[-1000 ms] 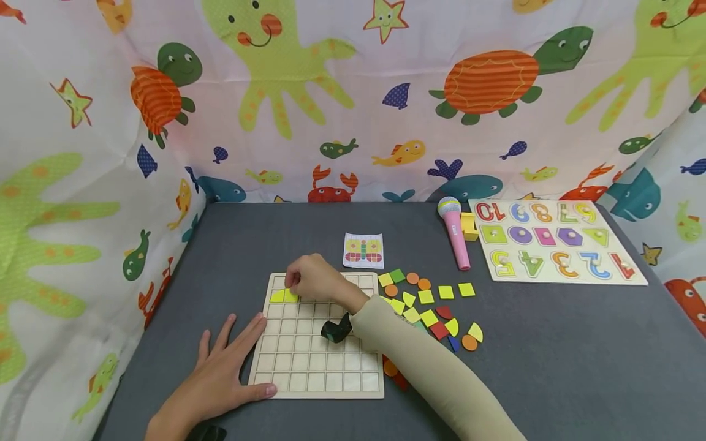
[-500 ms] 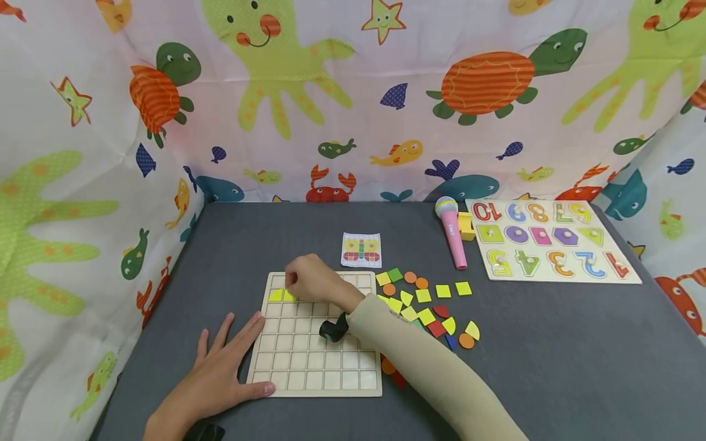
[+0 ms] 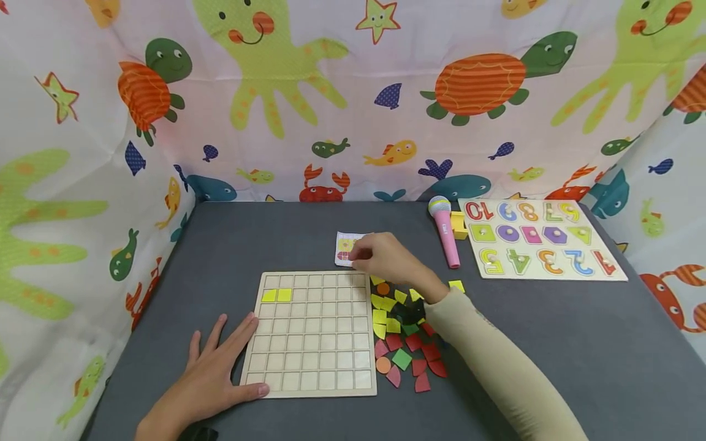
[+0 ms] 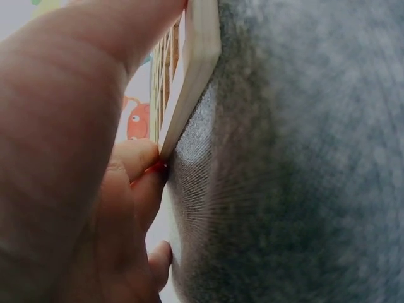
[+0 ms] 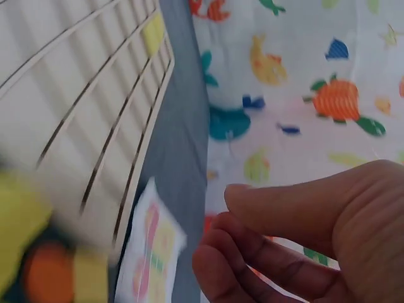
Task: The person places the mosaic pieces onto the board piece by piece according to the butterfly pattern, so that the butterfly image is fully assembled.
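Note:
A wooden grid board [image 3: 311,343] lies on the grey table with two yellow square tiles [image 3: 276,295] side by side near its upper left corner. My left hand [image 3: 201,373] rests at the board's left side, fingers spread; in the left wrist view its thumb and a fingertip touch the board's edge [image 4: 196,82]. Over the small printed pattern card [image 3: 343,245] is my right hand [image 3: 386,260], covering the card's right part. Its fingers [image 5: 218,271] are loosely bent with the thumb close by, and nothing shows between them in the right wrist view.
Loose yellow, red, green and orange tiles [image 3: 410,346] lie right of the board, partly under the right wrist. Farther back are a pink toy microphone [image 3: 445,236], a yellow block [image 3: 458,225] and a number puzzle board [image 3: 543,240]. A sea-animal cloth [image 3: 331,92] hangs behind.
My right hand has left the two yellow squares on the grid board and moved right, over the card and beside the loose tiles. My left hand stays at the board's edge.

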`<state>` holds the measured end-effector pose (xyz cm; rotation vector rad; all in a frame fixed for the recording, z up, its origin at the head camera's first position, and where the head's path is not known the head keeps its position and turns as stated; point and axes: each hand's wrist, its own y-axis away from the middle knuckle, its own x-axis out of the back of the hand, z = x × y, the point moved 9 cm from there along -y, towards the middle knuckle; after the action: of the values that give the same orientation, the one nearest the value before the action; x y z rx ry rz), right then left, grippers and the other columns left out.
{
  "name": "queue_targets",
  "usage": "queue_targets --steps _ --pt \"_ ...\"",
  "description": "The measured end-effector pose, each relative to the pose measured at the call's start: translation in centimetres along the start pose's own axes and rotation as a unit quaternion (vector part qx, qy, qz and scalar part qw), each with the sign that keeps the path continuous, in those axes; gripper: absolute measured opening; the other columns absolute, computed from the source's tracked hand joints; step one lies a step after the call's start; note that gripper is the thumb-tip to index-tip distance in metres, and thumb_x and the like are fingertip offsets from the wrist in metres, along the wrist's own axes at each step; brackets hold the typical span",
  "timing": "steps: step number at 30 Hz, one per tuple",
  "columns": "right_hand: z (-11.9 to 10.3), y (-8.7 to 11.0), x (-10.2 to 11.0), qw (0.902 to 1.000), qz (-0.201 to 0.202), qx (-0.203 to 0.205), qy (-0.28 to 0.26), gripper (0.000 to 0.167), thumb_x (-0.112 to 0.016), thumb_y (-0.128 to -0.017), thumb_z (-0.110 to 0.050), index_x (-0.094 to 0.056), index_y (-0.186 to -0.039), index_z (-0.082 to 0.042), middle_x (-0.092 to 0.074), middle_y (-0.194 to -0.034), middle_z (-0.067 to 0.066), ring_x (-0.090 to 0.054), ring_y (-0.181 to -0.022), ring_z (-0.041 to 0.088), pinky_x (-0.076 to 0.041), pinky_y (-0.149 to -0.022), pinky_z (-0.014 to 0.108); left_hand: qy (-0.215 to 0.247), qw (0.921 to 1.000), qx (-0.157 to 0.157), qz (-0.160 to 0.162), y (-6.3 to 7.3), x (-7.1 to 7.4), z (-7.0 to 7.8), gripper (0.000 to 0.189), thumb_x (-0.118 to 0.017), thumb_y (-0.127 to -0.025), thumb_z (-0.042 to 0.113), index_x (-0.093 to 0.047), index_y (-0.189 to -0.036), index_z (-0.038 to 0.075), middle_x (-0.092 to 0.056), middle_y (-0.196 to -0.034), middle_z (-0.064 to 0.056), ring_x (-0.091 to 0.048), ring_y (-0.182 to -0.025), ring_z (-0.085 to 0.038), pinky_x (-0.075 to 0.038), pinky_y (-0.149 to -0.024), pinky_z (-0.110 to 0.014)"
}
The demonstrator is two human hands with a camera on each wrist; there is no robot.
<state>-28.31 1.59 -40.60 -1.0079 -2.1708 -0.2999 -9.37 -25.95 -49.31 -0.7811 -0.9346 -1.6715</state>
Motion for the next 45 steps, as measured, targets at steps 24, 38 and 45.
queue_targets --steps 24,38,45 --pt "4.9 8.3 -0.3 0.9926 -0.065 -0.042 0.093 0.018 -0.084 -0.092 -0.005 -0.078 -0.109 0.0 -0.062 -0.091 0.002 -0.055 -0.08 0.014 -0.051 -0.07 0.029 -0.005 1.0 -0.005 -0.001 0.0 0.0 0.4 0.119 -0.08 -0.077 0.078 -0.032 -0.171 0.022 -0.027 -0.176 -0.005 -0.007 -0.157 -0.057 0.005 -0.11 -0.085" --pt "4.9 6.8 1.3 0.9977 -0.061 -0.027 0.008 0.021 -0.075 -0.096 0.001 -0.077 -0.117 -0.002 -0.07 -0.096 0.004 -0.059 -0.08 0.017 -0.052 -0.07 0.031 -0.017 0.9999 -0.001 -0.002 0.2 0.4 0.5 0.121 -0.079 -0.076 0.081 -0.033 -0.171 0.022 -0.027 -0.176 -0.006 -0.007 -0.157 -0.057 0.005 -0.11 -0.085" --pt "1.9 4.2 1.4 0.998 -0.06 0.006 -0.018 0.017 -0.072 -0.099 0.001 -0.081 -0.114 -0.001 -0.076 -0.108 0.009 -0.069 -0.086 0.019 -0.059 -0.08 0.036 -0.014 0.9999 -0.004 0.001 0.2 0.4 0.4 0.12 -0.079 -0.076 0.08 -0.033 -0.171 0.023 -0.028 -0.176 -0.005 -0.008 -0.157 -0.057 0.004 -0.11 -0.085"
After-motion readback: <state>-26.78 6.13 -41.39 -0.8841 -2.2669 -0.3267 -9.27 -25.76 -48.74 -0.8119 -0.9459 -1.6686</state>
